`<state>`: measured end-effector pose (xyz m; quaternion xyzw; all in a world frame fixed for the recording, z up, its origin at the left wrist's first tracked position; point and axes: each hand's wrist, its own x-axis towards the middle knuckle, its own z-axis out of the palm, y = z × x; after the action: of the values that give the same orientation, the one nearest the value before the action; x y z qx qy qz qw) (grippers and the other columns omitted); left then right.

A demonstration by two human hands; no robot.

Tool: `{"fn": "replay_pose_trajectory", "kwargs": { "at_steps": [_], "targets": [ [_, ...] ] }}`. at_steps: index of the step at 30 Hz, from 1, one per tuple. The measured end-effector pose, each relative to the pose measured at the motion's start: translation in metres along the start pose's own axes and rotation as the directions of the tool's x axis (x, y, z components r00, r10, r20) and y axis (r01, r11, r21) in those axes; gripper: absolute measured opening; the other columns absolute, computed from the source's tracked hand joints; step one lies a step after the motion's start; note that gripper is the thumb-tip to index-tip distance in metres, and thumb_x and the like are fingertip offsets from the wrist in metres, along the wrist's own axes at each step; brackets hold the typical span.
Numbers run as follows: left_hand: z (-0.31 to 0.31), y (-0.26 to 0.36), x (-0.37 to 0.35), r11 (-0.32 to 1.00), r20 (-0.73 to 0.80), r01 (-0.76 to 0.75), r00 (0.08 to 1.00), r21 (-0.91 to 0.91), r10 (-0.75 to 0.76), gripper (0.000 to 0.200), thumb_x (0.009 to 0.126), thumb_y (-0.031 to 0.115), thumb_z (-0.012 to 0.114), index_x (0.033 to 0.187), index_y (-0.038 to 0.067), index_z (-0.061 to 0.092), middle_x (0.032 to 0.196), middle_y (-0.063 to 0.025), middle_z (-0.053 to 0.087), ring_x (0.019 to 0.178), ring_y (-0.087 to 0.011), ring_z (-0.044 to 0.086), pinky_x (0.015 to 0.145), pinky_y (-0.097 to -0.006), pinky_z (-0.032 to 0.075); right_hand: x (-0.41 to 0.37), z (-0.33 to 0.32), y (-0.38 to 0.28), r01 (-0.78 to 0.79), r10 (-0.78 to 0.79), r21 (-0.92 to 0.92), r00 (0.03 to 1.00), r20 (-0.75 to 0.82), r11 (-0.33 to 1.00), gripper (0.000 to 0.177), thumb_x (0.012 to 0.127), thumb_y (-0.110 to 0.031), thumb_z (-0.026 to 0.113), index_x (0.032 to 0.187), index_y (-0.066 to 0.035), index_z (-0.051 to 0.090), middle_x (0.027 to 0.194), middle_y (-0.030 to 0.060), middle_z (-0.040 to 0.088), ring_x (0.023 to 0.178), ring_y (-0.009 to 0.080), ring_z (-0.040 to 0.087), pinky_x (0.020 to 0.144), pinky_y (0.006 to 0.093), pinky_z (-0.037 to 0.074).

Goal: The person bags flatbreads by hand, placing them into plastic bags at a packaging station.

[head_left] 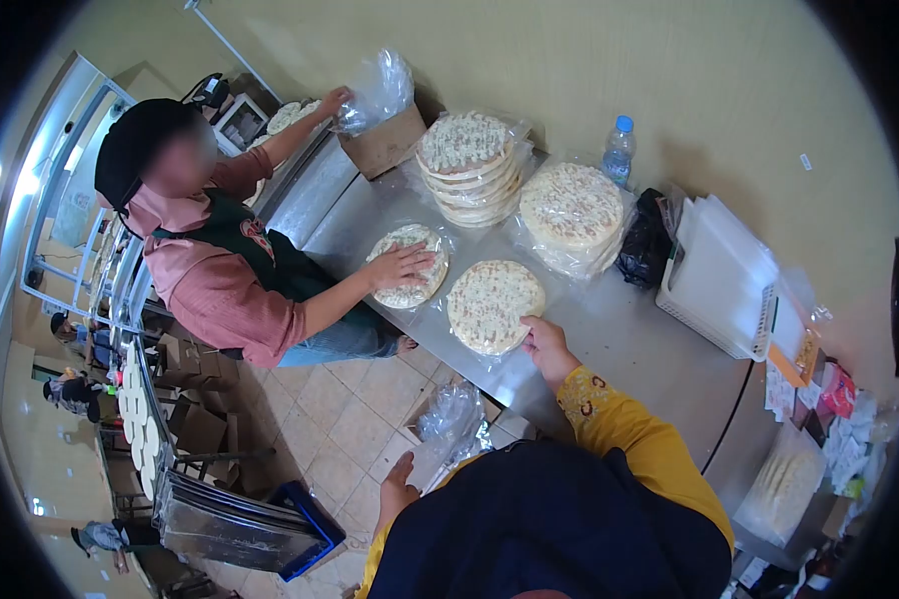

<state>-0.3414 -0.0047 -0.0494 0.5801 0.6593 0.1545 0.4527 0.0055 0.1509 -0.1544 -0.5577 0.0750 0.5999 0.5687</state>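
My right hand [546,346] is closed on the near right edge of a round pizza [494,305] with pale topping. Clear plastic lies around this pizza, which rests on the metal table. Lower down, my left hand [398,487] is held off the table's front edge with its fingers stretched out. Beside it, clear plastic bags [451,411] stick out of an open cardboard box [425,404]. Left of my pizza is another pizza [408,265], with a co-worker's hand [402,266] lying flat on it.
Two stacks of bagged pizzas, a taller stack [466,165] and a wider stack [571,220], stand behind on the metal table [609,334]. A water bottle [619,150], black bag [646,238] and white basket [714,299] are to the right. The co-worker [235,250] stands at left.
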Motion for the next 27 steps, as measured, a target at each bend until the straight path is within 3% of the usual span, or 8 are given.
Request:
{"fn": "replay_pose_trajectory", "kwargs": {
  "at_steps": [5,8,14,17,19,21,24,27],
  "targets": [
    [-0.007,0.01,-0.01,0.994,0.013,0.098,0.995,-0.055,-0.097,0.075,0.062,-0.021,0.035,0.134,-0.002,0.038,0.136,-0.019,0.043,0.125,-0.0318,0.043,0.097,-0.0329,0.042,0.047,0.02,0.031,0.241,-0.251,0.207,0.968,0.02,0.948,0.036,0.075,-0.008,0.065,0.109,-0.001,0.055,0.102,0.0109,0.062,0.095,0.0263,0.061,0.083,0.0384,0.049],
    [-0.012,0.006,-0.01,0.985,0.006,0.128,0.992,-0.116,-0.128,0.075,0.063,-0.021,0.033,0.135,-0.002,0.037,0.139,-0.0173,0.04,0.127,-0.0326,0.041,0.091,-0.036,0.047,0.032,0.023,0.022,0.08,-0.177,0.37,0.956,0.234,0.925,0.039,0.075,-0.003,0.064,0.112,0.0,0.054,0.105,0.0119,0.062,0.098,0.0282,0.061,0.087,0.0415,0.049],
    [-0.035,0.014,-0.006,0.972,-0.018,0.122,0.992,-0.202,-0.128,0.071,0.068,-0.018,0.028,0.136,-0.002,0.035,0.14,-0.015,0.038,0.128,-0.0326,0.039,0.081,-0.0398,0.054,0.019,-0.012,0.023,0.158,-0.29,0.331,0.869,0.401,0.93,0.046,0.075,-0.002,0.063,0.119,0.001,0.049,0.111,0.0148,0.059,0.102,0.0284,0.059,0.091,0.0407,0.048],
    [-0.057,0.023,-0.002,0.968,0.015,0.069,0.998,-0.242,-0.068,0.069,0.069,-0.017,0.028,0.136,-0.001,0.035,0.139,-0.0139,0.039,0.128,-0.032,0.039,0.081,-0.0404,0.054,-0.027,-0.057,0.011,0.166,-0.234,0.219,0.912,0.337,0.961,0.048,0.078,-0.008,0.062,0.123,0.001,0.047,0.117,0.0157,0.057,0.107,0.0288,0.057,0.094,0.0408,0.046],
    [-0.075,0.023,0.004,0.953,0.045,0.041,0.999,-0.299,-0.028,0.069,0.069,-0.017,0.029,0.136,-0.001,0.036,0.139,-0.013,0.039,0.128,-0.0318,0.039,0.08,-0.0402,0.054,-0.045,-0.097,0.013,0.183,-0.275,0.265,0.888,0.369,0.947,0.05,0.086,-0.025,0.056,0.127,0.001,0.045,0.122,0.0163,0.054,0.109,0.0298,0.056,0.096,0.0419,0.044],
    [-0.089,0.035,0.007,0.918,0.047,-0.011,0.998,-0.397,0.032,0.067,0.071,-0.016,0.033,0.136,0.002,0.038,0.139,-0.011,0.04,0.128,-0.0305,0.04,0.081,-0.0382,0.053,-0.1,-0.124,-0.001,-0.054,-0.216,0.579,0.897,0.386,0.814,0.058,0.091,-0.043,0.043,0.131,-0.001,0.041,0.126,0.0168,0.052,0.114,0.0307,0.052,0.098,0.045,0.041],
    [-0.11,0.054,0.01,0.857,0.052,-0.117,0.985,-0.502,0.165,0.067,0.072,-0.016,0.038,0.135,0.003,0.039,0.14,-0.0098,0.039,0.129,-0.0304,0.038,0.082,-0.0373,0.052,-0.117,-0.153,0.019,0.106,-0.344,0.646,0.904,0.254,0.756,0.068,0.091,-0.056,0.03,0.128,-0.002,0.045,0.125,0.0181,0.053,0.112,0.0345,0.053,0.098,0.0455,0.042],
    [-0.12,0.08,0.011,0.838,0.013,-0.237,0.96,-0.492,0.279,0.07,0.069,-0.017,0.038,0.135,0.003,0.039,0.141,-0.0108,0.038,0.126,-0.031,0.041,0.081,-0.0384,0.052,-0.119,-0.159,0.042,0.197,-0.402,0.672,0.901,0.164,0.714,0.067,0.091,-0.056,0.03,0.128,-0.002,0.045,0.125,0.0179,0.052,0.113,0.0345,0.052,0.098,0.0459,0.041]
  ]
}}
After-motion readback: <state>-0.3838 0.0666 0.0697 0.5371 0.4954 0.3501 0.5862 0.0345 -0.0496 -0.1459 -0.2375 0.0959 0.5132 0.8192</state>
